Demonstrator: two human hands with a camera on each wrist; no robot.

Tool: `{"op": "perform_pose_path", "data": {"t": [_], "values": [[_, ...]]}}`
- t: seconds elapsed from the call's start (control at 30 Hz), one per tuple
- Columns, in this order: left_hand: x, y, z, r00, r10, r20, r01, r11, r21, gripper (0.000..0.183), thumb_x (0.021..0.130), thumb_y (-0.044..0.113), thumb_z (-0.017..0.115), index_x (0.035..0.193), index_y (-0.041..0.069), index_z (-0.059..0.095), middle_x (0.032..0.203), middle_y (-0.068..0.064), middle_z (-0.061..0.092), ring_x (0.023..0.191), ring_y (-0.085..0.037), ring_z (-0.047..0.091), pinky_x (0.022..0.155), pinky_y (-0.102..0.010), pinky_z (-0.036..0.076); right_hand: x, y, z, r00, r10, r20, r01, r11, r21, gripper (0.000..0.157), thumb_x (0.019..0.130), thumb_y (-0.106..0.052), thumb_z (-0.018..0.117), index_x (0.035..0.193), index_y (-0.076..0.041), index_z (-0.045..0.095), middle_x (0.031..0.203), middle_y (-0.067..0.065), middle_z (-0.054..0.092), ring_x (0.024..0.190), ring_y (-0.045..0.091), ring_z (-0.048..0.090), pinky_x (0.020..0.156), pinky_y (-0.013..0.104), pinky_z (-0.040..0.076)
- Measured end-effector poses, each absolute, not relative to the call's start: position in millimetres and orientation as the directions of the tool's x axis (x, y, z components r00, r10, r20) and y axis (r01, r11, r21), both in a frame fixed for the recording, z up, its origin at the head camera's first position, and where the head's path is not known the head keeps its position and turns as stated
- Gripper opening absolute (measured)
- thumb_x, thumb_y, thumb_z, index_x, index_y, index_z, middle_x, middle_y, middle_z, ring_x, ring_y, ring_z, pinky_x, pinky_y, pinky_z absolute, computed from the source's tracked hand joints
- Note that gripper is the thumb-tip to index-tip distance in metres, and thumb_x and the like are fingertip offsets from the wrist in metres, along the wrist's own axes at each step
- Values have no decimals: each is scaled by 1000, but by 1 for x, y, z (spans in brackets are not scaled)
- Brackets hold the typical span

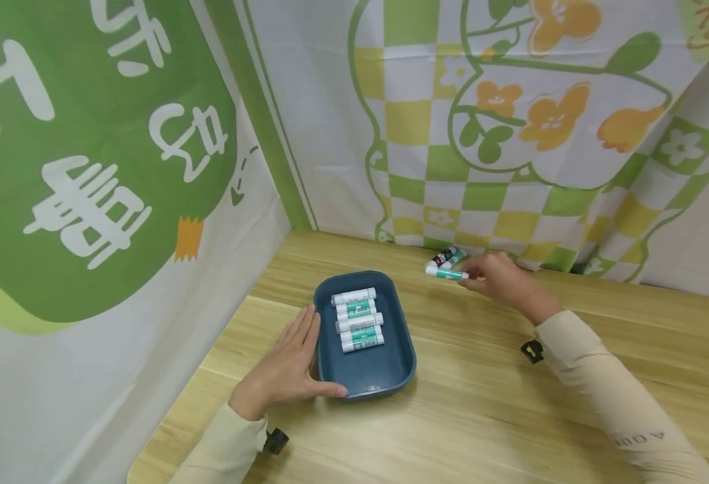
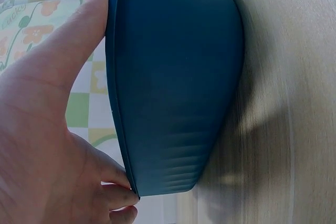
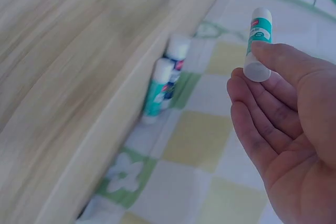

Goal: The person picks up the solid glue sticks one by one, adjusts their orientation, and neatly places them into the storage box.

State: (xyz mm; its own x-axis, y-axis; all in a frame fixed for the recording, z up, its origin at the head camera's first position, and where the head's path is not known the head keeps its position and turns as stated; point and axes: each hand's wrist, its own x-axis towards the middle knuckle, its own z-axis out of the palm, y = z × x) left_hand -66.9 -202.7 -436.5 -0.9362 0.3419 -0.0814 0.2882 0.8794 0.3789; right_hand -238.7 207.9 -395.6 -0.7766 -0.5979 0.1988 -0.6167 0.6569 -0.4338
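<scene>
A: What is contained in the dark-blue, rounded rectangular plastic tray?
B: White cylindrical tubes, some green-banded, are laid side by side in a row.
A: How is the tray contacted?
B: Its left side is touched by the extended fingers of the left hand; the thumb is spread to the near rim.
A: The right hand?
B: A white-and-green cylindrical stick is pinched between thumb and fingers, outside the tray, near two similar sticks on the wood-grained surface.
</scene>
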Motion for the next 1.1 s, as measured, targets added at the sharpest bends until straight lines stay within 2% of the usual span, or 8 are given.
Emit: {"op": "perform_pose_path", "data": {"t": [0.2, 0.37, 0.47, 0.6, 0.87, 1.1], "values": [[-67, -202, -436, -935, 346, -74, 297, 881, 367, 144, 74, 81, 77, 165, -11, 12, 176, -28, 2, 165, -46, 6, 134, -60, 17, -224, 189, -385, -735, -647, 204, -663, 622, -417, 11, 94, -8, 80, 103, -3, 80, 95, 11, 81, 83, 21, 78, 72, 40, 65], [-67, -203, -436, -936, 345, -74, 296, 882, 367, 145, 74, 81, 77, 165, -10, 12, 176, -28, 2, 165, -46, 6, 134, -60, 17, -211, 172, -375, -686, -693, 223, -713, 577, -399, 7, 92, -6, 81, 99, -5, 80, 92, 8, 81, 81, 18, 77, 73, 43, 65], [-68, -203, -436, -935, 344, -84, 291, 883, 368, 145, 74, 82, 76, 165, -9, 10, 176, -27, 0, 165, -45, 4, 134, -60, 16, -204, 165, -370, -645, -725, 241, -752, 549, -365, 7, 91, -6, 82, 97, -7, 79, 90, 4, 80, 80, 14, 75, 71, 39, 64], [-68, -203, -436, -935, 342, -93, 288, 885, 366, 145, 74, 82, 76, 165, -9, 10, 176, -28, 1, 165, -45, 4, 134, -60, 16, -194, 155, -366, -617, -754, 224, -773, 526, -355, 7, 92, -9, 82, 99, -8, 80, 92, 2, 78, 81, 9, 72, 71, 29, 62], [-68, -202, -435, -934, 347, -88, 295, 884, 362, 144, 75, 81, 76, 165, -10, 12, 176, -29, 3, 165, -45, 5, 134, -60, 17, -179, 134, -372, -525, -821, 222, -830, 437, -347, 6, 94, -9, 80, 100, -8, 80, 92, 0, 77, 80, 6, 67, 71, 28, 59], [-67, -202, -435, -935, 342, -94, 289, 887, 359, 144, 75, 81, 77, 165, -9, 11, 176, -29, 3, 165, -45, 5, 134, -59, 17, -167, 112, -378, -475, -866, 155, -839, 394, -375, 7, 98, -12, 76, 104, -9, 79, 97, -1, 77, 84, 4, 66, 74, 24, 60]]}}
